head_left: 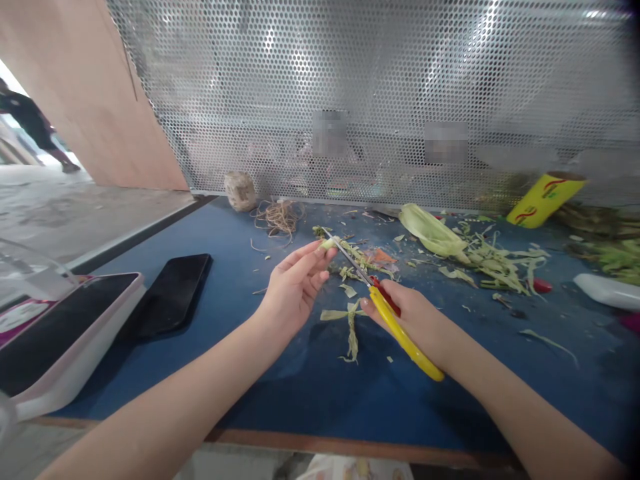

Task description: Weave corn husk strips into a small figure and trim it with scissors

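Note:
Between thumb and fingertips, my left hand [295, 287] pinches a small pale green husk piece [329, 245] over the middle of the blue table [240, 393]. My right hand [413, 317] is closed around scissors [400, 327] with yellow and red handles. The blade tips reach the held piece. Below the blades, a knotted strip of husk [351, 327] lies on the table. Green scraps [349, 291] are scattered beneath both hands, and a whole green husk [433, 232] lies farther back to the right.
A black phone [175, 293] and a pink-edged tray-like object [80, 333] are at the left. Twine [280, 219] and a whitish roll [241, 191] sit at the back. A yellow tube [545, 199] leans at the right. A person [30, 123] stands far left.

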`<action>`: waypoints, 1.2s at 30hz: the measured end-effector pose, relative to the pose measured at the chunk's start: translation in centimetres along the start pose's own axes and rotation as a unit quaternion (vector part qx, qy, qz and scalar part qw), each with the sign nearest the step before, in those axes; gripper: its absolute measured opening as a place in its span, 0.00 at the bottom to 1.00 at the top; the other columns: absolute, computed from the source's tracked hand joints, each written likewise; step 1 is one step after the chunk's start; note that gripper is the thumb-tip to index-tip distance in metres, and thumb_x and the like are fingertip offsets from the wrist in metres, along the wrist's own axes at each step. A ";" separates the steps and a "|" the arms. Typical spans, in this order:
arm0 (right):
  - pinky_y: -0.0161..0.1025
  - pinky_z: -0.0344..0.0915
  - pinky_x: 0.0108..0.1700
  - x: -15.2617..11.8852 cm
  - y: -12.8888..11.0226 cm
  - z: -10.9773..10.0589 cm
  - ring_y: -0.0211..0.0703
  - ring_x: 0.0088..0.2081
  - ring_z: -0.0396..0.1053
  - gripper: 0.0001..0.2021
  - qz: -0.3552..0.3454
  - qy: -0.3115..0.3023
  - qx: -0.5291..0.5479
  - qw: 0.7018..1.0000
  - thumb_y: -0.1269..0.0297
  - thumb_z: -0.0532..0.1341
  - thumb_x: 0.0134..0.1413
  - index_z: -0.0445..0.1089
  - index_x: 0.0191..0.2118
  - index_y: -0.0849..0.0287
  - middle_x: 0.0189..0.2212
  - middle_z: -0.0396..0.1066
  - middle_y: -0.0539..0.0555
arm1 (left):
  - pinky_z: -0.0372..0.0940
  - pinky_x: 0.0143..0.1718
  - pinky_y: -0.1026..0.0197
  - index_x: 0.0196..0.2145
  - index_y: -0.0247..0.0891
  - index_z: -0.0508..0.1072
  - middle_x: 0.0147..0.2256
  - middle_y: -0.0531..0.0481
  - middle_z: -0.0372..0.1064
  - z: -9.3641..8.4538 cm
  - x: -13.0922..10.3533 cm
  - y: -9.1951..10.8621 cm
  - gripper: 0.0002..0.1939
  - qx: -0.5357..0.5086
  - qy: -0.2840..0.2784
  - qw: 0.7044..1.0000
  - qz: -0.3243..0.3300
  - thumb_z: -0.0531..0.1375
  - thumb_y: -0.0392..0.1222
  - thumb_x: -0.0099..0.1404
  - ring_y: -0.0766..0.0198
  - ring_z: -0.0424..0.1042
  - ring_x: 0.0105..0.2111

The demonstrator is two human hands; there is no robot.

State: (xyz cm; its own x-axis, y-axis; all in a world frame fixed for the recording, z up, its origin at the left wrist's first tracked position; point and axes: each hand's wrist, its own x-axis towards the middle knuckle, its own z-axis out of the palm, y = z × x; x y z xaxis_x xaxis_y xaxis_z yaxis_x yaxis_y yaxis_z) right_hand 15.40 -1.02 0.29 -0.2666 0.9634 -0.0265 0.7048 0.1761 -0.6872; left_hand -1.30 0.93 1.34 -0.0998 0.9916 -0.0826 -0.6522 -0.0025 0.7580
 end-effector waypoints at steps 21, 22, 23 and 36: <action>0.31 0.50 0.20 0.1 0.3 -0.2 0.32 0.18 0.54 0.15 -0.006 0.002 -0.009 1.000 0.52 0.56 0.46 0.55 0.22 0.57 0.17 0.57 0.44 | 0.67 0.17 0.76 0.29 0.28 0.73 0.26 0.46 0.74 0.2 -0.2 0.4 0.05 0.032 0.019 0.999 0.018 0.59 0.25 0.54 0.69 0.74 0.25; 0.31 0.49 0.20 0.2 0.4 -0.2 0.32 0.18 0.53 0.15 -0.005 -0.001 -0.012 1.000 0.52 0.56 0.46 0.55 0.22 0.57 0.16 0.56 0.44 | 0.67 0.17 0.76 0.29 0.28 0.74 0.26 0.46 0.74 0.1 -0.2 0.4 0.05 0.037 0.021 0.999 0.018 0.59 0.26 0.54 0.70 0.73 0.24; 0.30 0.49 0.19 0.2 0.4 -0.2 0.32 0.18 0.53 0.16 -0.005 -0.004 -0.014 1.000 0.51 0.56 0.46 0.55 0.21 0.57 0.16 0.55 0.44 | 0.67 0.17 0.76 0.29 0.28 0.74 0.26 0.46 0.74 0.1 -0.2 0.4 0.05 0.041 0.022 0.999 0.017 0.59 0.26 0.53 0.70 0.73 0.23; 0.31 0.49 0.18 -0.1 0.2 -2.0 0.32 0.16 0.50 0.18 0.015 0.022 0.012 1.000 0.48 0.53 0.48 0.53 0.20 0.57 0.14 0.49 0.44 | 0.68 0.21 0.75 0.28 0.28 0.73 0.27 0.46 0.74 2.4 1.1 0.7 0.04 0.059 -0.026 0.998 0.017 0.58 0.26 0.55 0.69 0.74 0.26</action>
State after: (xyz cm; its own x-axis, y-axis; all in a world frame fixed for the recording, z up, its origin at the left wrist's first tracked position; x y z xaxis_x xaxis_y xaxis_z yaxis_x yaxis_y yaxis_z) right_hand 16.90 -0.72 1.64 -0.2161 0.9762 -0.0167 0.6963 0.1421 -0.7035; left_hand -0.08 2.32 3.36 -0.0791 0.9966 -0.0245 -0.5565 -0.0238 0.8305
